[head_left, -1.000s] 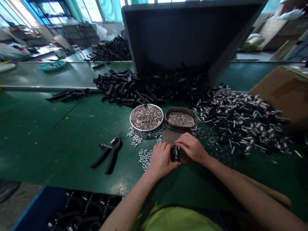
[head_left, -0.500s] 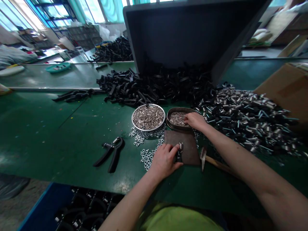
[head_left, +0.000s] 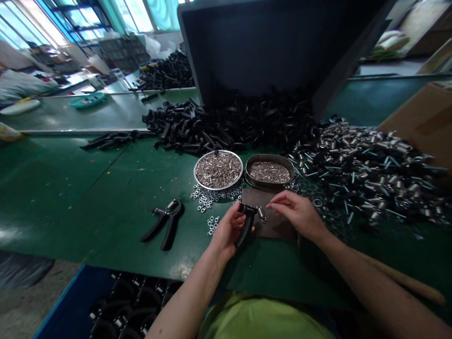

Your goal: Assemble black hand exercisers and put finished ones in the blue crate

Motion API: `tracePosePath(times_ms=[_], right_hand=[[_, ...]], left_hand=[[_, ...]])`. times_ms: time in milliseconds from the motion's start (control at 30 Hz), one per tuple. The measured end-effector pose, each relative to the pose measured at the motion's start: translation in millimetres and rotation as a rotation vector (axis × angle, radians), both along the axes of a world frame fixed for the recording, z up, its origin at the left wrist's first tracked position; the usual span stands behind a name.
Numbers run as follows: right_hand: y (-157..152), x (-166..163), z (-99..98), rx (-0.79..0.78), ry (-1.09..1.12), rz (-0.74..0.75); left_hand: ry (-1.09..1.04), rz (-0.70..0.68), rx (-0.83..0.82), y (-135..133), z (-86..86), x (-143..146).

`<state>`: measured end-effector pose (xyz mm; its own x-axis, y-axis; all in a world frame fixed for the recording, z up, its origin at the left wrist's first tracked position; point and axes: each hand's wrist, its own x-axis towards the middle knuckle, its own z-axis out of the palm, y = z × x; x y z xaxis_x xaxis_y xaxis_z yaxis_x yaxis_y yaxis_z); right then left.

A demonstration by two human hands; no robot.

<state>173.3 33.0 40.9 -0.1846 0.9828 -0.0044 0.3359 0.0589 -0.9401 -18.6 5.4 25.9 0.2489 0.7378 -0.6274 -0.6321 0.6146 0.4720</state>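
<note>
**Black handle in your left hand, right fingertips beside the spring**

Your left hand (head_left: pixel 228 230) is closed around a black handle (head_left: pixel 246 230), thumb near its upper end, at the left edge of the brown plate (head_left: pixel 254 194). From the top of the handle a coiled metal spring (head_left: pixel 261 213) sticks out to the right, tilted, in view over that plate. Your right hand (head_left: pixel 300 214) is just beside the spring, thumb and fingertips drawn close together; whether they pinch a small part, you cannot tell from here. A wooden shaft (head_left: pixel 406 278) lies partly under your right forearm.

Beyond the plate stand a round dish (head_left: pixel 195 174) of metal pins and, to its right, an oval tin (head_left: pixel 247 181) of small metal pieces. Small metal rings (head_left: pixel 213 225) lie near your left hand. Further left, a two-handled grip (head_left: pixel 167 230) with its own spring rests on the green table (head_left: pixel 106 207). Behind the containers spreads a heap of black handles (head_left: pixel 183 127), and a pile of spring parts (head_left: pixel 370 174) is on the right.
</note>
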Motion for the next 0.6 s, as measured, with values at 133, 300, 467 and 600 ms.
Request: tracePosePath(times_ms=[133, 300, 467, 600], right_hand=[[-11.8, -12.7, -5.2, 0.147, -0.061, 0.055], [-10.5, -20.5, -5.8, 0.230, -0.058, 0.094], [-5.4, -19.7, -7.7, 0.204, -0.104, 0.123], [4.8, -16.7, -13.8, 0.480, -0.400, 0.317]], left_hand=[[-0.131, 0.013, -0.006, -6.5, 2.4, 1.6], [-0.169, 0.015, 0.053, -11.3, -2.0, 5.3], [0.065, -0.062, 0.180, -12.7, -2.7, -1.0], [0.313, -0.298, 0.422, -2.2, 0.7, -17.2]])
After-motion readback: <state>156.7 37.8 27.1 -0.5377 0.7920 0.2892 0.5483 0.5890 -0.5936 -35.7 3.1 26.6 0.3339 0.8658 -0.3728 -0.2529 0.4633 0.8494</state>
